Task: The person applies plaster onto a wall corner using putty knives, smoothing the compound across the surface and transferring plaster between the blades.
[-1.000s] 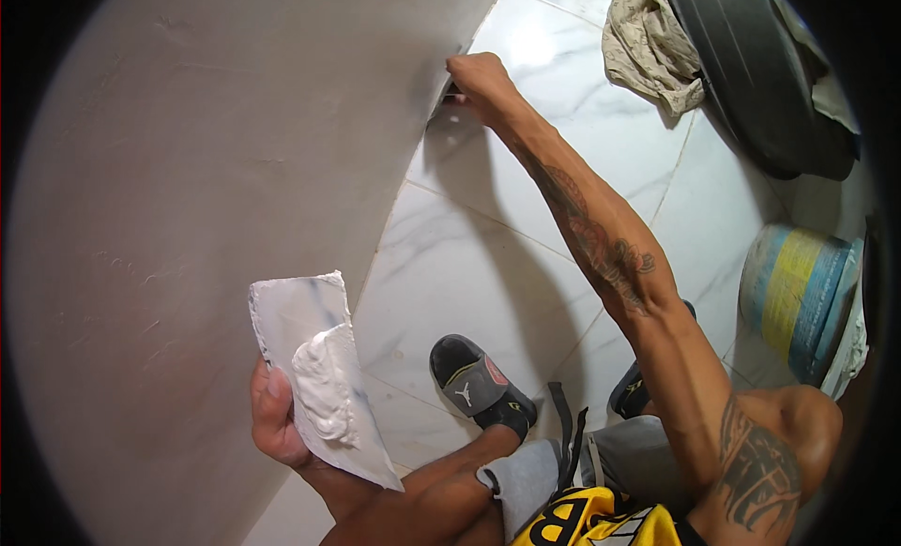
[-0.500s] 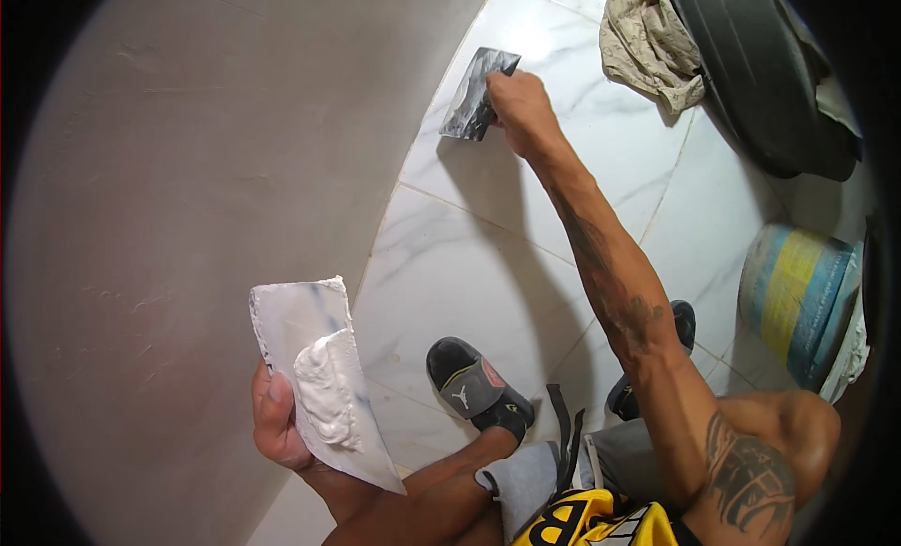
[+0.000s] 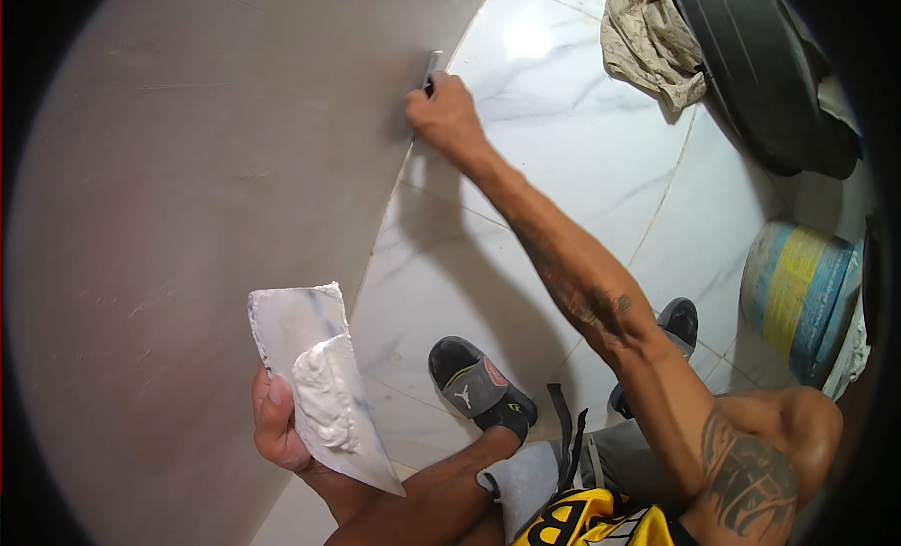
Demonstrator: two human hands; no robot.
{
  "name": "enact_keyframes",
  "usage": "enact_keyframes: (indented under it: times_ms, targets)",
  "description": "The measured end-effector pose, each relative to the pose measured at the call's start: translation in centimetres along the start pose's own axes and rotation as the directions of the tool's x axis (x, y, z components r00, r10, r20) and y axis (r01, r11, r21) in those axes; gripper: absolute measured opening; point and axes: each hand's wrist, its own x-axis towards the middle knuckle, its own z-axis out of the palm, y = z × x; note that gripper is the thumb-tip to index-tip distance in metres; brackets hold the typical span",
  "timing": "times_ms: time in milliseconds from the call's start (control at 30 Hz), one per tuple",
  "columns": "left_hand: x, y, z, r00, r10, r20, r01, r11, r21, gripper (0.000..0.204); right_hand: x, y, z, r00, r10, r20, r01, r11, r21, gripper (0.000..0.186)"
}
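My left hand (image 3: 278, 424) is closed round the edge of a thin pale plate (image 3: 298, 313), held tilted in front of the wall. A thick mound of white putty (image 3: 324, 391) lies on the plate. Farther out, my right hand (image 3: 443, 114) grips a wide-bladed putty knife (image 3: 435, 66) low against the grey wall (image 3: 206, 189), just above where it meets the floor. The putty knife shows nearly edge-on, and my fingers hide most of it.
White marbled floor tiles (image 3: 554, 161) stretch to the right of the wall. At the far right stand a blue and yellow bucket (image 3: 793, 297) and a large black tub (image 3: 765, 86) with a crumpled beige cloth (image 3: 650, 44) beside it. My sandalled feet (image 3: 469, 382) are below.
My right hand has moved left from over the floor tiles to the wall, turning the putty knife from face-on to nearly edge-on. My left hand and the plate have barely moved.
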Motion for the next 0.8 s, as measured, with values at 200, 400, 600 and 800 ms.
enact_keyframes:
  times_ms: [200, 400, 600, 800]
  targets:
    - [0.4, -0.2, 0.3, 0.999, 0.021, -0.035, -0.018, 0.997, 0.073, 0.043, -8.7, -2.7, 0.6, 0.854, -0.515, -0.076, 0.51, 0.857, -0.072, 0.034]
    - [0.1, -0.1, -0.6, 0.991, 0.048, -0.127, -0.047, 0.999, 0.013, 0.044, -8.4, 0.2, -2.2, 0.953, -0.258, -0.159, 0.287, 0.936, 0.203, 0.017]
    - [0.2, 0.2, -1.1, 0.999, 0.045, 0.009, -0.046, 0.993, 0.109, 0.043, 0.5, 2.7, -4.3, 0.98, 0.183, -0.082, -0.163, 0.965, 0.207, 0.028]
    - [-0.1, 0.1, -0.6, 0.987, 0.056, -0.151, -0.051, 0.998, 0.037, 0.042, 3.3, 1.4, -3.5, 0.972, 0.231, 0.037, -0.233, 0.953, 0.194, 0.029]
